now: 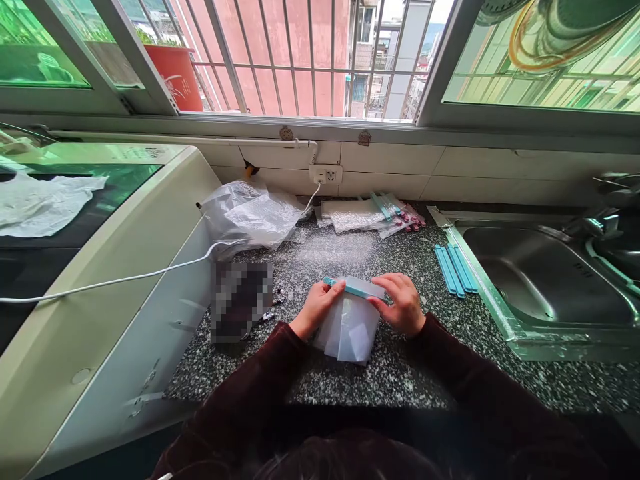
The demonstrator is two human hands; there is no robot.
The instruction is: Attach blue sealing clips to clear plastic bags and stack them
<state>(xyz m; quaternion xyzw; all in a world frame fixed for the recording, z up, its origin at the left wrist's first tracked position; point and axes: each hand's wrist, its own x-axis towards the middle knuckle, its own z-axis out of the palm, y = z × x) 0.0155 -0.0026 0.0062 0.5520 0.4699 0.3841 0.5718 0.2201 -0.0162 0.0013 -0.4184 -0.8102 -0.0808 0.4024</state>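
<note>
A blue bag sealing clip [356,289] lies across the upper part of a clear plastic bag [353,330], just above the speckled counter. My left hand [319,305] pinches the clip's left end between thumb and fingers. At the other end, my right hand [401,303] has its thumb and curled fingers on the bag's top edge and the clip. A strip of the bag shows above the clip, and the rest spreads out below it. Whether the clip is fully closed cannot be made out.
Several blue clips [456,270] lie by the sink [535,267] on the right. Filled bags with clips [360,217] rest near the wall, beside a heap of clear plastic bags [255,210]. A white cable [175,269] runs left from the socket [326,175]. A blurred dark object [240,303] lies left.
</note>
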